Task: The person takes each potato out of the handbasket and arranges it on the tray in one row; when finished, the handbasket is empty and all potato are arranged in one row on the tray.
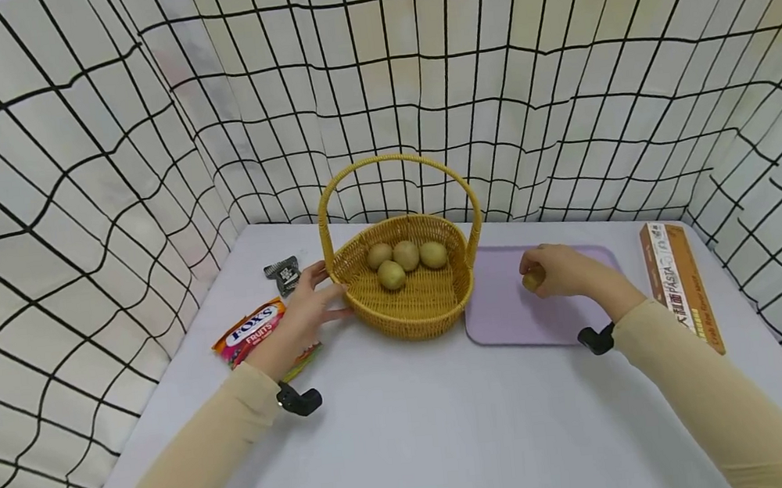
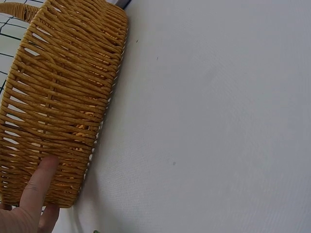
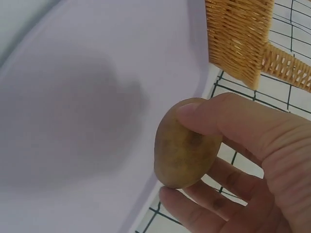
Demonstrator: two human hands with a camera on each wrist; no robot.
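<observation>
Where the pale table (image 1: 409,431) spreads beneath both forearms, walled in by a white sheet with a black grid (image 1: 71,149). Between the two hands, a woven yellow basket (image 1: 432,303) with a tall arched handle, four kiwis (image 1: 405,255) inside, its side wall filling the left wrist view. Just right of the basket and under the right hand (image 1: 563,270), a flat lilac tray (image 1: 511,319). Beyond that hand toward the table's right edge, a long brown pasta box (image 1: 681,287). Behind the left hand (image 1: 308,307), a bright candy packet (image 1: 251,332), and farther off a small dark sachet (image 1: 283,274). Left hand with fingers (image 2: 39,187) straight, pressed against the basket's outer weave, nothing gripped. Right hand curled, thumb and fingertips (image 3: 204,119) pinching a fifth kiwi (image 3: 184,145), held just above the tray, clear of its surface, near the basket's right side.
</observation>
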